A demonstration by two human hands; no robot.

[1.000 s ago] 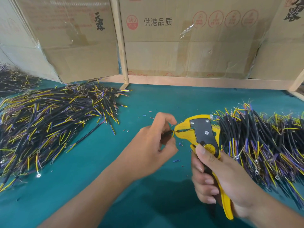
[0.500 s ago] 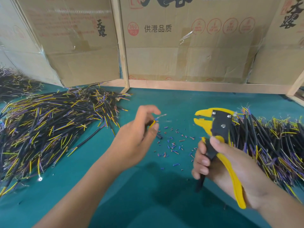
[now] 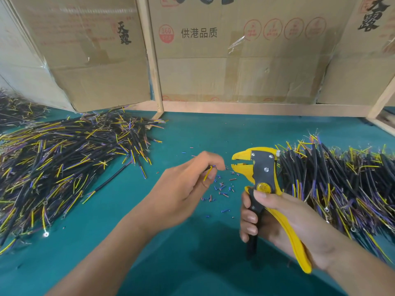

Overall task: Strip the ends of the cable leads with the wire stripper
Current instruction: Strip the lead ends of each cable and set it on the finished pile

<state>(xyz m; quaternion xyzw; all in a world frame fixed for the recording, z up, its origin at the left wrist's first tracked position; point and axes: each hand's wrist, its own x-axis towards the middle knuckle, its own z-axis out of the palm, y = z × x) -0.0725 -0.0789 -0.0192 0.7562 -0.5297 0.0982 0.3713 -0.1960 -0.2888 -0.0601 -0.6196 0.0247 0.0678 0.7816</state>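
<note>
My right hand (image 3: 275,218) grips the handles of a yellow and black wire stripper (image 3: 261,174), held upright with its jaws open and pointing left. My left hand (image 3: 183,186) holds a cable lead (image 3: 207,173) between curled fingers and thumb; its yellow and blue ends stick out a short way left of the jaws, not touching them. Most of that cable is hidden inside the hand.
A large pile of black cables (image 3: 62,165) with yellow and purple leads lies on the left of the green mat (image 3: 171,263). Another pile (image 3: 333,180) lies right, behind the stripper. Small insulation scraps (image 3: 222,189) lie between my hands. Cardboard boxes (image 3: 235,60) and a wooden frame stand behind.
The lead came out of the stripper jaws and my left hand drew back left. The jaws opened. My left hand has now come back toward the jaws with the cable.
</note>
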